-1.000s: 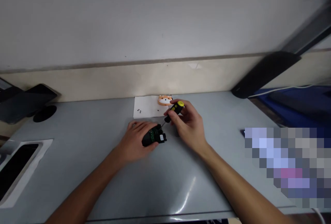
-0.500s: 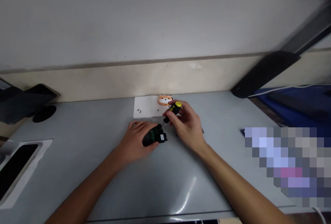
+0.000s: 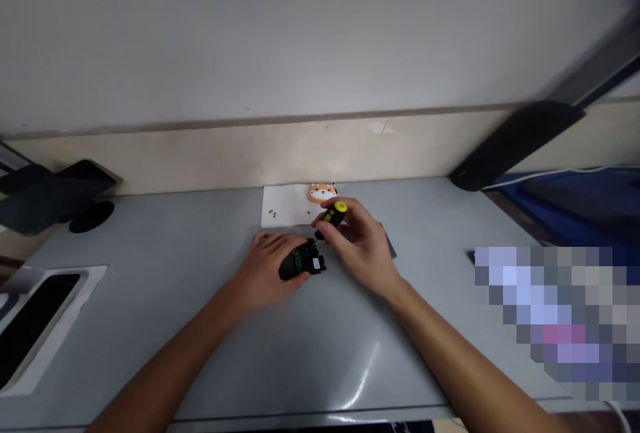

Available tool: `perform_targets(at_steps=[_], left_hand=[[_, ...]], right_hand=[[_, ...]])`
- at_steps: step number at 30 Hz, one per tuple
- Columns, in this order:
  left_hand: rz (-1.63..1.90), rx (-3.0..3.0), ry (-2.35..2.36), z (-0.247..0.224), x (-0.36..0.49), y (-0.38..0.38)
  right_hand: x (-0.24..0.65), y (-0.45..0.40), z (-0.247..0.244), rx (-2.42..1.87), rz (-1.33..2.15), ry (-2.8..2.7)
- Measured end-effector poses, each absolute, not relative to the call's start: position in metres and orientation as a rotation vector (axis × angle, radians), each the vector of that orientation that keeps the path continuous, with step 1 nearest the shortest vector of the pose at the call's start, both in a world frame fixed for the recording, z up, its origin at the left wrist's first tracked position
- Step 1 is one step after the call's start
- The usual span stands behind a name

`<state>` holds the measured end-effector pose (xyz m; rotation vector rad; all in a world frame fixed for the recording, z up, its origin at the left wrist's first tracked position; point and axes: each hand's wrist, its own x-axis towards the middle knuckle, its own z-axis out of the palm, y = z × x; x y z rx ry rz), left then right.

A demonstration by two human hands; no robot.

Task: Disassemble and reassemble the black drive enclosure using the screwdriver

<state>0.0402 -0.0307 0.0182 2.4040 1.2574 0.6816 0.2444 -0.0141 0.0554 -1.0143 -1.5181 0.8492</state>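
Note:
My left hand is wrapped round a small black device with an exposed green circuit board and a white label, steadying it on the grey table. In my right hand is a screwdriver with a black handle and a yellow cap. It tilts down, its thin shaft reaching the far side of the device; the exact point of contact is too small to see. Behind the hands lies a white sheet of paper with several tiny dark screws on it. An orange-and-white animal-face case sits at its far edge.
A dark flat object lies partly hidden behind my right hand. On the left are a dark stand and a black-screened device on white paper. A long black object leans at the right, near blue fabric. A wall closes off the back.
The screwdriver handle has dropped slightly and moved nearer the device, with my right hand. My left hand keeps its hold. The whole view has shifted slightly.

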Motion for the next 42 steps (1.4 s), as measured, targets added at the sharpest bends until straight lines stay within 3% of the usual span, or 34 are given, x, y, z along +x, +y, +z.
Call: perform_targets(at_steps=[9, 22, 29, 42], left_hand=[[0.727, 2.429, 1.279, 0.013, 0.040, -0.030], [0.711, 2.522, 1.219, 0.014, 0.038, -0.032], [0.702, 2.527, 1.229, 0.014, 0.038, -0.032], [0.590, 2.537, 1.234, 0.020, 0.040, -0.034]], right_hand=[[0.245, -0.016, 0.071, -0.899, 1.008, -1.627], [0.230, -0.003, 0.057, -0.720, 1.178, -1.322], [0.233, 0.011, 0.074, -0.589, 1.564, -1.239], [0.241, -0.001, 0.072, -0.655, 1.435, -1.233]])
